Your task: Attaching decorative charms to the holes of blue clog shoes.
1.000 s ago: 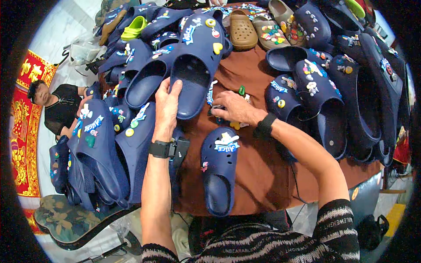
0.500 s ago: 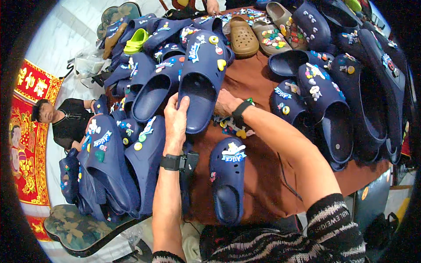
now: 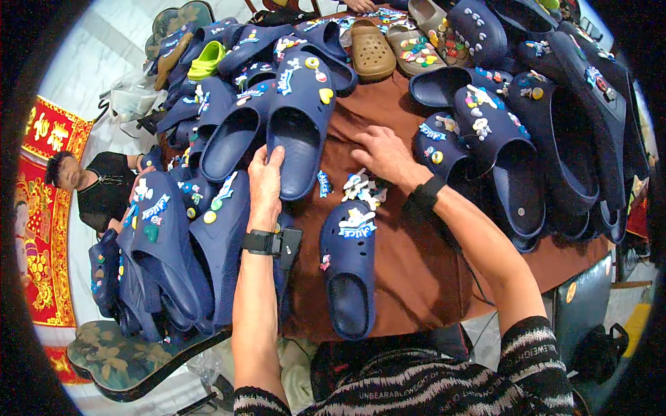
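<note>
My left hand (image 3: 266,182) grips a navy blue clog (image 3: 297,135) at its heel, thumb on the inside. Yellow and red charms and a blue-and-white lettered charm sit on its upper. My right hand (image 3: 390,156) is beside it over the brown tablecloth, holding nothing, with fingers bent and apart. Just below that hand lies a small heap of loose white and blue charms (image 3: 363,188). A single lettered charm (image 3: 322,184) rests by the held clog's heel. Nearer me stands another navy clog (image 3: 350,270), with a similar lettered charm on its toe.
Many decorated navy clogs (image 3: 163,243) crowd the left, and more (image 3: 510,166) the right. A brown clog (image 3: 372,52) and a lime green clog (image 3: 207,61) stand farther back. At the left is a person (image 3: 104,184); another person's hand (image 3: 362,5) shows at the far edge.
My right hand has come out from behind the held clog and moved right. White and blue charms now lie where mixed colourful ones showed. My left hand keeps its grip.
</note>
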`<action>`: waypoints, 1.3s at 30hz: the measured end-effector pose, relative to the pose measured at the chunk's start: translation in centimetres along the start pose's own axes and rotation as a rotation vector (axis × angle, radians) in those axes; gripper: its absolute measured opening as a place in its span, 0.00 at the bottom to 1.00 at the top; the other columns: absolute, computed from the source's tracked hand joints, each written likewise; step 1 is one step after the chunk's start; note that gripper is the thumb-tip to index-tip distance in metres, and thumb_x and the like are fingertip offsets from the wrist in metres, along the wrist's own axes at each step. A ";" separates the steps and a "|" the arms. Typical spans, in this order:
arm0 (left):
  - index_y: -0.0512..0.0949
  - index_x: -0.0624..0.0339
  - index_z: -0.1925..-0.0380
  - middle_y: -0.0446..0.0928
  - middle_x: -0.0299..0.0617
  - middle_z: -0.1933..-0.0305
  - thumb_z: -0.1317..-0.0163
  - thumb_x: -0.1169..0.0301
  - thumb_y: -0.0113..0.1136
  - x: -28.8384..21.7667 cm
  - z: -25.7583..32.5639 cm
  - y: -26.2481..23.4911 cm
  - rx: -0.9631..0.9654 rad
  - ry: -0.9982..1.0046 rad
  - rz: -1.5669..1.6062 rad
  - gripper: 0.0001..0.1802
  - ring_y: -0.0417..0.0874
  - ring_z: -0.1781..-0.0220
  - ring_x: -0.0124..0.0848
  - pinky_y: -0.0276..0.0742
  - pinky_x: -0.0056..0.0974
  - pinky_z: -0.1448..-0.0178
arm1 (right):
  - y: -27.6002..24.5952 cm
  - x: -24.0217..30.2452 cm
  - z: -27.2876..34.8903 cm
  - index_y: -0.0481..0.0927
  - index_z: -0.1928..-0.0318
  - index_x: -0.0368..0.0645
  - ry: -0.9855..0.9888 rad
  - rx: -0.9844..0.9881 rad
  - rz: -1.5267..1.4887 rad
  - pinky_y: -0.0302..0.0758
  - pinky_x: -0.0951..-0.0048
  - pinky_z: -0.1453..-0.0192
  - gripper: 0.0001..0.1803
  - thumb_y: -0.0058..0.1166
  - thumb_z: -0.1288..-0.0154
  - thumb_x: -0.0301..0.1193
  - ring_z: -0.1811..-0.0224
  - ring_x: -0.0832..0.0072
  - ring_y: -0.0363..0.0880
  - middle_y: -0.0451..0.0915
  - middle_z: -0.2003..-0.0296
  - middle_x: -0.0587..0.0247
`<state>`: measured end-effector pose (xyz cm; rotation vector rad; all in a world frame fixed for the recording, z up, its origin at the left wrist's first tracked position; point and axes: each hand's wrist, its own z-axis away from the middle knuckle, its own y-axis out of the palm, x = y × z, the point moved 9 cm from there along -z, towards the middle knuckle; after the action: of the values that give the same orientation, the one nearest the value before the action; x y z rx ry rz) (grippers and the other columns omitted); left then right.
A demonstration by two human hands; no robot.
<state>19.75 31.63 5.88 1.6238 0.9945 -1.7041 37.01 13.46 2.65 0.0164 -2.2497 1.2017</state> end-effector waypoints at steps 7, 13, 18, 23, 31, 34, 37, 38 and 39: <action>0.74 0.73 0.39 0.82 0.50 0.47 0.30 0.67 0.62 1.6 -0.9 -0.4 0.021 -0.052 -0.031 0.25 0.85 0.51 0.33 0.80 0.37 0.46 | 2.1 2.2 3.1 0.86 0.54 0.43 0.047 0.337 0.084 0.75 0.48 0.41 0.22 0.55 0.30 0.49 0.45 0.49 0.75 0.79 0.50 0.50; 0.74 0.74 0.40 0.83 0.49 0.49 0.30 0.67 0.62 -0.2 -0.8 0.2 -0.001 -0.017 -0.017 0.24 0.85 0.53 0.32 0.81 0.36 0.48 | 5.0 6.6 -1.1 0.87 0.54 0.41 -0.181 0.393 0.065 0.74 0.49 0.42 0.24 0.59 0.33 0.50 0.44 0.50 0.75 0.81 0.51 0.50; 0.73 0.75 0.39 0.83 0.49 0.49 0.30 0.68 0.62 0.0 -1.5 0.0 -0.007 0.007 -0.055 0.25 0.85 0.52 0.33 0.81 0.36 0.48 | 10.2 8.0 -1.7 0.88 0.57 0.39 -0.332 0.717 0.033 0.78 0.49 0.43 0.28 0.60 0.35 0.55 0.44 0.51 0.82 0.85 0.51 0.48; 0.72 0.76 0.38 0.82 0.52 0.45 0.30 0.67 0.62 1.2 -1.4 0.6 -0.005 -0.021 -0.110 0.27 0.84 0.47 0.35 0.79 0.38 0.42 | 7.4 7.5 0.5 0.88 0.58 0.38 -0.325 0.644 0.098 0.76 0.48 0.42 0.30 0.54 0.30 0.56 0.46 0.49 0.81 0.84 0.54 0.47; 0.73 0.61 0.36 0.81 0.56 0.40 0.31 0.61 0.60 4.3 -3.1 0.3 -0.134 0.079 -0.588 0.27 0.82 0.39 0.50 0.75 0.51 0.36 | 3.8 5.9 4.1 0.87 0.62 0.39 -0.242 0.469 -0.030 0.73 0.48 0.44 0.30 0.46 0.24 0.54 0.51 0.47 0.80 0.84 0.60 0.48; 0.71 0.51 0.35 0.80 0.53 0.37 0.29 0.59 0.57 4.2 -2.6 0.3 -0.209 0.066 -0.817 0.25 0.79 0.37 0.57 0.72 0.58 0.35 | 2.0 5.9 4.2 0.87 0.61 0.39 -0.258 0.365 -0.080 0.73 0.50 0.45 0.26 0.47 0.24 0.49 0.52 0.50 0.80 0.83 0.60 0.49; 0.68 0.51 0.35 0.78 0.53 0.35 0.28 0.61 0.56 3.5 -1.9 0.5 -0.198 0.101 -0.912 0.23 0.78 0.35 0.55 0.73 0.56 0.35 | -1.1 4.8 3.6 0.85 0.61 0.42 -0.230 0.177 -0.108 0.76 0.49 0.46 0.15 0.50 0.29 0.39 0.51 0.51 0.81 0.84 0.58 0.49; 0.67 0.54 0.34 0.76 0.55 0.34 0.29 0.62 0.57 3.3 -1.6 0.2 -0.184 0.071 -0.893 0.25 0.76 0.34 0.56 0.73 0.56 0.34 | -2.6 3.4 4.1 0.84 0.57 0.40 -0.137 0.021 -0.216 0.77 0.51 0.47 0.11 0.53 0.29 0.34 0.52 0.49 0.81 0.83 0.57 0.48; 0.66 0.55 0.33 0.74 0.58 0.34 0.30 0.63 0.58 3.7 -1.9 -0.3 -0.189 0.124 -0.898 0.27 0.76 0.34 0.57 0.72 0.56 0.33 | -3.3 2.0 5.0 0.84 0.55 0.40 -0.032 -0.048 -0.321 0.77 0.51 0.46 0.11 0.53 0.29 0.31 0.51 0.48 0.81 0.83 0.57 0.48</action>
<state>20.25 33.68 2.32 1.2283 2.0914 -1.9484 33.84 8.19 4.00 0.3663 -2.1980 0.9804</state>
